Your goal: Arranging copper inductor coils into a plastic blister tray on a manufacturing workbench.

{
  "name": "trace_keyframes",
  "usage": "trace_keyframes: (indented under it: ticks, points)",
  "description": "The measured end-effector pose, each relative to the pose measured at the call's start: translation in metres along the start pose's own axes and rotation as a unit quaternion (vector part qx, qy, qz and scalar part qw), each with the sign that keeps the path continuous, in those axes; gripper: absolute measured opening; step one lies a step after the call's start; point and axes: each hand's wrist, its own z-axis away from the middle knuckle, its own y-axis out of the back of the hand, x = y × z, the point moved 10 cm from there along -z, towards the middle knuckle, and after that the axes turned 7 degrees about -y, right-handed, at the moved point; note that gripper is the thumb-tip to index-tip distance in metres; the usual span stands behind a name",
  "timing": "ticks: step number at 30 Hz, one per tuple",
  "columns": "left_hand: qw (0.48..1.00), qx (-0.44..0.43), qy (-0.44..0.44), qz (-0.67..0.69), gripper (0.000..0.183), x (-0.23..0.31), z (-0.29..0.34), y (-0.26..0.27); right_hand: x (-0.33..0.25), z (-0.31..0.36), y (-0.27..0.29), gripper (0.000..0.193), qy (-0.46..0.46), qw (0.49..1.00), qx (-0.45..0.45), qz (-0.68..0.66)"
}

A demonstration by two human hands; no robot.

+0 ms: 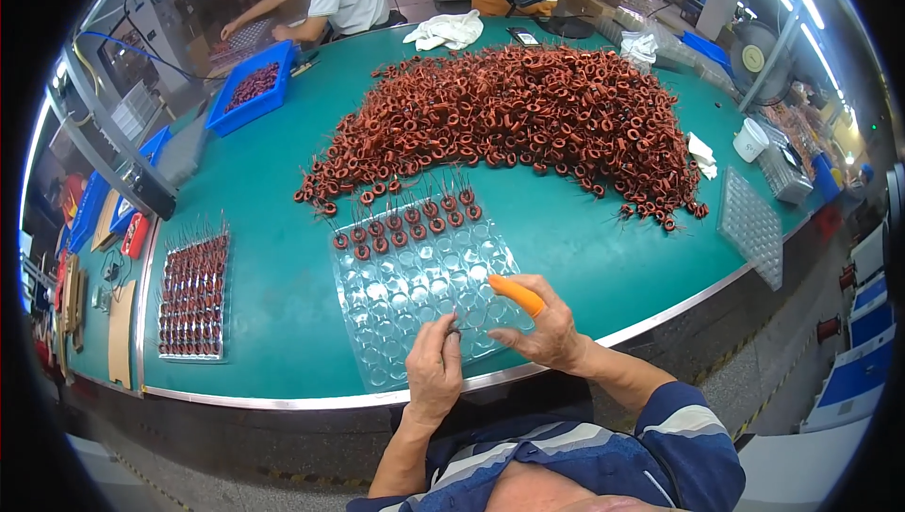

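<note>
My left hand (pixel 434 369) is closed in a pinch over the near edge of a clear plastic blister tray (pixel 382 309). Between its fingertips is a small dark ring coil (pixel 454 329), mostly hidden by them. Just to the right, my right hand (pixel 551 328) has its thumb and index finger apart, nothing between them; an orange finger cot (pixel 517 294) covers the index finger. Red-brown wire-wound ring coils (pixel 412 215) with upright wire leads fill the far rows of the tray. The nearer round pockets hold none.
A large heap of coils (pixel 528 107) covers the table's far middle. A filled tray (pixel 193 300) lies left, a blue bin (pixel 250 88) far left. A stack of clear trays (pixel 751 229) and a white cup (pixel 751 140) are at right. Two people are beyond the table.
</note>
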Motion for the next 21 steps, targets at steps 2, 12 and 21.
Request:
trace_keyframes:
  ticks: [2,12,21]
  points:
    - [0.998,-0.037,-0.057,-0.016,0.023,0.011,-0.003,-0.005,0.008,-0.005,-0.015,0.057,-0.066,0.990,-0.098,-0.071]
    - [0.846,-0.090,0.225,0.475,0.028,-0.023,0.025,-0.040,-0.010,0.001,-0.025,0.048,0.031,0.994,-0.104,-0.019]
    - [0.968,-0.131,0.117,0.179,0.023,-0.011,0.021,-0.032,0.042,0.032,-0.057,0.041,-0.367,0.823,-0.249,-0.355]
